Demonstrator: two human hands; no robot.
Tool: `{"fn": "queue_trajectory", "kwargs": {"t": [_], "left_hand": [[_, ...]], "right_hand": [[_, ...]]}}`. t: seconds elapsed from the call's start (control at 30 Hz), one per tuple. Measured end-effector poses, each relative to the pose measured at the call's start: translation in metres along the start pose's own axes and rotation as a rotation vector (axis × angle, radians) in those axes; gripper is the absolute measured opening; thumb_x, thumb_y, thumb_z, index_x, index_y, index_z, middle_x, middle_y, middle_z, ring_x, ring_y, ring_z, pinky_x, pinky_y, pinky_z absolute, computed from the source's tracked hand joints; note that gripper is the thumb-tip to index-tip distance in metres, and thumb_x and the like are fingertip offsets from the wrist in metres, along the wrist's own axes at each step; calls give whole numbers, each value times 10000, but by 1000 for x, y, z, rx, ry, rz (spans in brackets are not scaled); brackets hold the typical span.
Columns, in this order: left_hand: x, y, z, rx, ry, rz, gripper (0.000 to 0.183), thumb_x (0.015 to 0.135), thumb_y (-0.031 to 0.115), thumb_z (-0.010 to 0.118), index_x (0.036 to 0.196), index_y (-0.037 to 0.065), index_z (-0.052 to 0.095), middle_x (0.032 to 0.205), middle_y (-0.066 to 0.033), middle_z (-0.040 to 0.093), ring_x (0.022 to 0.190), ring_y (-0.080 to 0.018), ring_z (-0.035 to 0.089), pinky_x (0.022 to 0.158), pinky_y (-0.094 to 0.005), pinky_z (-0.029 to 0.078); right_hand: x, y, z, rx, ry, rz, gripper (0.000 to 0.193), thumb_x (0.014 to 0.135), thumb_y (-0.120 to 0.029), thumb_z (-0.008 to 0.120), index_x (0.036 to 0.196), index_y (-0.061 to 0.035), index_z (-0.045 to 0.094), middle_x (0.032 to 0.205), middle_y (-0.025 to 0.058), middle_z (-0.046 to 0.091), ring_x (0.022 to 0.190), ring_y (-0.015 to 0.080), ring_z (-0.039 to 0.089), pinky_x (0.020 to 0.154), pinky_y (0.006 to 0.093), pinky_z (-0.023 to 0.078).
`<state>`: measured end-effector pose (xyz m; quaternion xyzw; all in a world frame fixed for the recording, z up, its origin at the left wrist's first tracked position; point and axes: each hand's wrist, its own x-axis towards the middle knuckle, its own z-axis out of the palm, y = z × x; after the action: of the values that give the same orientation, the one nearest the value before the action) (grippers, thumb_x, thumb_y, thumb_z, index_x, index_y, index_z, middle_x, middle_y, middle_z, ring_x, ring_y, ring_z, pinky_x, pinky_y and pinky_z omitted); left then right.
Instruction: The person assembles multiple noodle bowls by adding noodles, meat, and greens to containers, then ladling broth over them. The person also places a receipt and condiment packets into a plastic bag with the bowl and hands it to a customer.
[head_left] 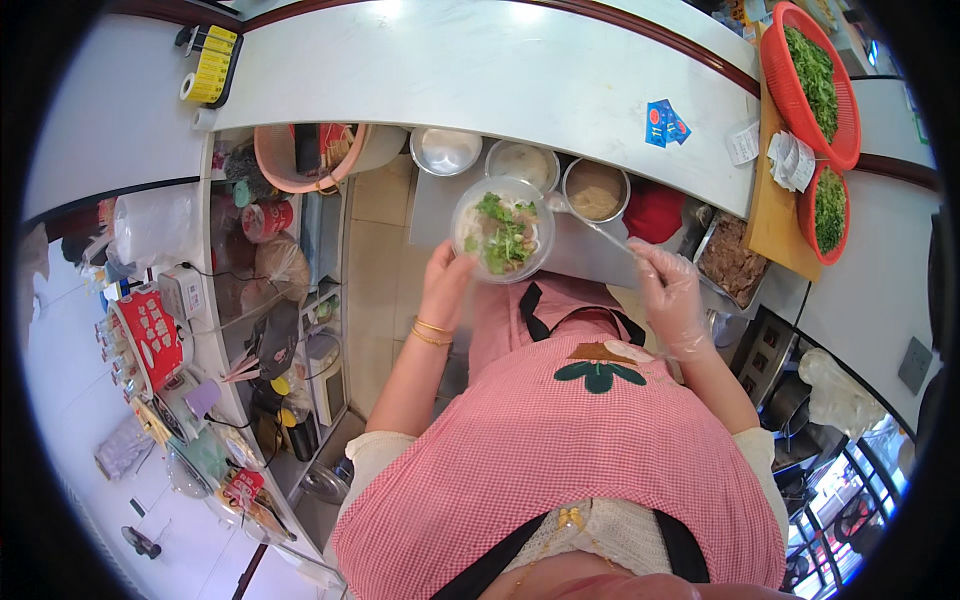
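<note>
My left hand [447, 288], bare with gold bracelets at the wrist, grips the near left side of a clear plastic bowl [461, 210]. White noodles, chopped green herbs [512, 248] and some brown bits lie in it. A thin clear glove covers my right hand [668, 295], whose fingers are closed on the handle of a metal spoon [605, 235]. The spoon slants up and left, its head between the plastic bowl and a metal bowl of tan sauce [628, 190]. Two more metal bowls stand beside that one: a middle bowl [490, 160] with pale contents and a left bowl [414, 148].
A metal tray [708, 232] of brown chopped meat sits at right. Red baskets [775, 70] of chopped greens stand beyond a wooden board [768, 235]. Blue cards [662, 125] lie on the white counter [450, 60]. Crowded shelves [205, 250] and a pink bucket [270, 165] are left.
</note>
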<state>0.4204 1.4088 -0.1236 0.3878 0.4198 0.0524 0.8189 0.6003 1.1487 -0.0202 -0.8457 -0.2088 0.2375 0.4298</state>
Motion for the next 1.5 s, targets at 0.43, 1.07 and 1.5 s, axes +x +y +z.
{"fn": "queue_trajectory", "kwargs": {"t": [0.43,1.07,1.5], "left_hand": [[-16,42,54,175,-336,-93,594,838,128,671,1383,-4,472,1288,-88,585,1191,-188,556,1010,-321,443],[154,-43,303,1747,-368,1134,1022,686,558,799,1444,-3,405,1541,-294,286,1445,-489,230,1198,-534,195],[152,-60,254,1581,-693,1266,360,845,53,570,1201,24,611,1337,-159,599,1255,-327,559,1092,-435,428]], "right_hand": [[43,40,23,570,-304,162,556,959,-269,635,1426,-26,457,1195,118,650,1095,164,603,916,319,512],[-66,172,-120,972,359,10,579,933,-296,560,1400,30,459,1354,122,544,1220,254,557,1030,414,470],[4,157,-134,935,191,-89,491,981,-256,460,1397,5,458,1336,140,558,1229,279,553,1045,424,454]]}}
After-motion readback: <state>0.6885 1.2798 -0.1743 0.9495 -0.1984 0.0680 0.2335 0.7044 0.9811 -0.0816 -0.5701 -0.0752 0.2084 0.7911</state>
